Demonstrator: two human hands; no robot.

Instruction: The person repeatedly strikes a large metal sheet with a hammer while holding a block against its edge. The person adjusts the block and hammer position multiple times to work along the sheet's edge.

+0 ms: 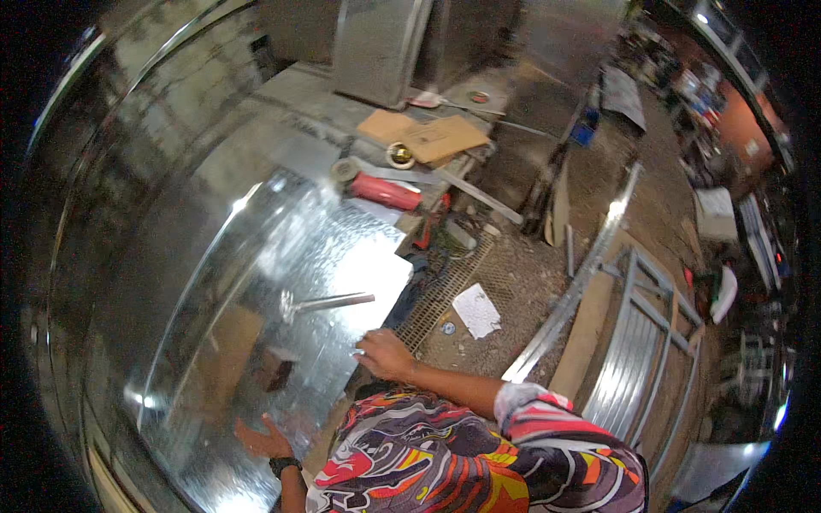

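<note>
The shiny metal sheet [321,261] lies before the person, a hammer [333,301] on it. The left hand [265,441] spreads its fingers over it; the right hand [386,355] curls at its edge (grip unclear). Beyond lies a red cylinder [386,192], any contents hidden.

Hands [386,356] at metal sheet [295,244], hammer [335,301] on top.
</note>
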